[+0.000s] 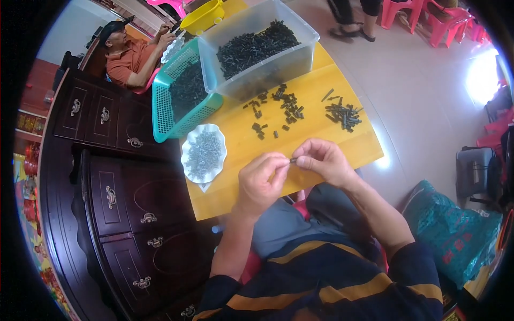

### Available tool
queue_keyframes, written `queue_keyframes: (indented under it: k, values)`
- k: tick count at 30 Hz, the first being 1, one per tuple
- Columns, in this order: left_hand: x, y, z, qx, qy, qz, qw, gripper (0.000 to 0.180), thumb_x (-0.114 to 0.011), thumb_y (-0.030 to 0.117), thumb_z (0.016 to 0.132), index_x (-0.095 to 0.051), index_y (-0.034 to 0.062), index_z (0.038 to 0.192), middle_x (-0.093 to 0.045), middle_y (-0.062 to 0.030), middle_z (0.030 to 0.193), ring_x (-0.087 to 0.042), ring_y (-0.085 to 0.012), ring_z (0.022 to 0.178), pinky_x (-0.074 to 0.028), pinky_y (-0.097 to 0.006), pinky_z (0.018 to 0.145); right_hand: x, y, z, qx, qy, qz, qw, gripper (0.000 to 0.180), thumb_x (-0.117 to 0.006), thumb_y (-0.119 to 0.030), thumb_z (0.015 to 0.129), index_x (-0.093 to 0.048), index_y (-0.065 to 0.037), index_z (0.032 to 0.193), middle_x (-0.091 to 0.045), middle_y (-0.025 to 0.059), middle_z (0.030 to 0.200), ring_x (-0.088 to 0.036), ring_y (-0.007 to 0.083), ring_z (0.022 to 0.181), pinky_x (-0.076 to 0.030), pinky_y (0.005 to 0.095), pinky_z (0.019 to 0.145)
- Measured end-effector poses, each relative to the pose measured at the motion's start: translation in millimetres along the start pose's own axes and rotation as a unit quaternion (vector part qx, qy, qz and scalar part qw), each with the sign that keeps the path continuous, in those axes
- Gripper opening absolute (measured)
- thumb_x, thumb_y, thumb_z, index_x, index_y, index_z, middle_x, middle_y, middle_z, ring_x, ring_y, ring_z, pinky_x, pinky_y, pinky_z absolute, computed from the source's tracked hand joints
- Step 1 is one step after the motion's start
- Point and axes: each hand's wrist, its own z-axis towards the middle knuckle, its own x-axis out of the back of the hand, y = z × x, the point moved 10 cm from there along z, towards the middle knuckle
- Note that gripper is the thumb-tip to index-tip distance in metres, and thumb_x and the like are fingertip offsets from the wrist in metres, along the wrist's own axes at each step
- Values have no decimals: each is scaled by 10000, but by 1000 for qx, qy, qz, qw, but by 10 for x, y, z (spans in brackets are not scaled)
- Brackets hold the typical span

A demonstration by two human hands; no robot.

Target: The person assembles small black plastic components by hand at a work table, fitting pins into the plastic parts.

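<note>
My left hand and my right hand meet over the table's near edge, both with fingers pinched. Between their fingertips is a small dark cylindrical piece, partly covered by the fingers. To the left, a white wavy-edged plate holds a heap of small shiny silvery pieces. Beyond my hands, several short dark cylindrical pieces lie scattered on the yellow table. Longer dark pieces form a pile near the right edge.
A translucent bin and a green basket, both full of dark pieces, stand at the far side. Behind them is a yellow basin. A seated person works at far left. Dark drawers flank the table; a teal bag lies right.
</note>
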Motion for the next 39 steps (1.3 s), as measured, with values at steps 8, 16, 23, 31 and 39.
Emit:
queue_keyframes:
  k: [8,16,23,31,39]
  values:
    - [-51,-10,-32,-12,-23,29,999,152,-755,-102,788,-689,-2,882,-733,-129,867,-737,-249,783,-582,-315,715,-71,-244,-72,117,25,-201,972,131,-704,-55,960,-692,-12,1083,-692,6,858,-635,58,767,-552,239,611]
    - [-64,1,-9,29,-15,-13,999,224,-795,-72,783,-713,3,978,-729,-111,876,-724,-192,780,-575,-295,710,-51,-76,22,50,8,59,997,182,-684,-114,997,-656,-22,1151,-686,13,979,-633,86,866,-567,238,791]
    - [-54,35,7,52,-33,-36,997,357,-834,-59,758,-723,10,1090,-717,-88,907,-696,-157,778,-577,-275,723,-93,-29,-8,-4,-61,82,995,175,-672,-141,1011,-653,-51,1160,-679,2,996,-629,86,900,-544,250,839]
    - [-42,107,39,28,-71,-58,995,404,-832,-62,749,-727,7,1133,-707,-84,915,-693,-157,812,-569,-273,730,-86,-31,-20,-17,-76,85,993,165,-668,-140,1011,-653,-63,1155,-680,6,979,-634,83,898,-551,267,829]
    - [-114,-121,-56,114,-86,-146,979,306,-813,-42,803,-730,9,1093,-720,-63,880,-686,-121,784,-562,-260,737,-126,10,-51,-54,-78,71,993,179,-668,-144,1011,-654,-53,1164,-681,8,977,-636,80,902,-550,240,801]
